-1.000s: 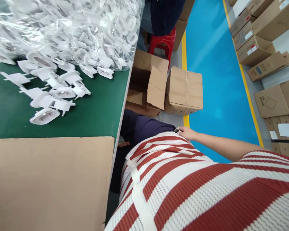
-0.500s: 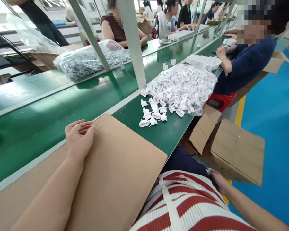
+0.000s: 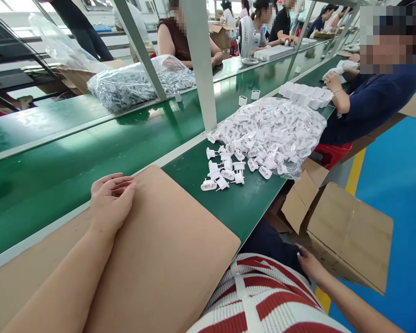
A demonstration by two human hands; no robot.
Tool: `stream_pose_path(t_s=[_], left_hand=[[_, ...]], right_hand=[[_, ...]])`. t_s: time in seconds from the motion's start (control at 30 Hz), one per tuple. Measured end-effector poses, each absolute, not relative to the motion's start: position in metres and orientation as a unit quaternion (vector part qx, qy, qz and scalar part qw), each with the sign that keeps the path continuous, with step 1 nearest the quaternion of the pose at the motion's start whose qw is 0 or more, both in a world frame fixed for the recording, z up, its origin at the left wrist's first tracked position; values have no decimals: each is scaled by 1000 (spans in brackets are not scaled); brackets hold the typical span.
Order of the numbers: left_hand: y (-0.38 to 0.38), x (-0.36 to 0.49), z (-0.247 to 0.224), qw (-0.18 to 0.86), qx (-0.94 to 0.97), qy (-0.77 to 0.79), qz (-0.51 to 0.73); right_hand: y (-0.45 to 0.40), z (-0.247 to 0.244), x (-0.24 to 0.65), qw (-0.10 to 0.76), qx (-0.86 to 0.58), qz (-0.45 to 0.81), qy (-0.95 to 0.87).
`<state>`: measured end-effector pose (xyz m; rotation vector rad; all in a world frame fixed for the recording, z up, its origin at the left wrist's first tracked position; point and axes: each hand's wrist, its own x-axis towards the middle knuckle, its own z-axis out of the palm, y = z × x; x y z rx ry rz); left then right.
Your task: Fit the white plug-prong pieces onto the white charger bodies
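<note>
My left hand (image 3: 113,199) rests on its side at the top edge of a brown cardboard sheet (image 3: 166,249) on the green bench. Its fingers are loosely curled and slightly apart, holding nothing I can see. Down by my lap, beside the dark trousers (image 3: 273,245), is my right hand (image 3: 310,264); most of its fingers are hidden, so a hold on anything cannot be made out. Past the sheet lie several loose white plastic plug-like pieces (image 3: 223,171) with thin prongs. They spill from a clear bag (image 3: 273,134) full of the same pieces.
White blocks (image 3: 305,95) stand behind the bag, near a co-worker in a dark blue top (image 3: 381,101). An open carton (image 3: 350,231) is at right below the bench. A metal post (image 3: 203,69) rises beside the green belt (image 3: 125,148); another bag of parts (image 3: 131,85) lies beyond.
The view has shifted a little, so the bench and bag sit further right and lower. The co-worker's hands at right now show a white piece. My hands have hardly moved.
</note>
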<state>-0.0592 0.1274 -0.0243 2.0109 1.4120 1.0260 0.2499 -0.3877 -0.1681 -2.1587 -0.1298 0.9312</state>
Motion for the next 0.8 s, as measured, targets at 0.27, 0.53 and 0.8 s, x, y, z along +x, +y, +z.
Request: stream_pose_path(t_s=[0.27, 0.53, 0.8], left_hand=[[124, -56, -21, 249, 739, 504, 372], [125, -61, -25, 252, 747, 486, 377], [126, -60, -27, 254, 759, 463, 380]], right_hand=[[-271, -21, 267, 421, -766, 196, -444], [-86, 15, 225, 143, -616, 6, -775], [-13, 42, 177, 182, -553, 130, -802]])
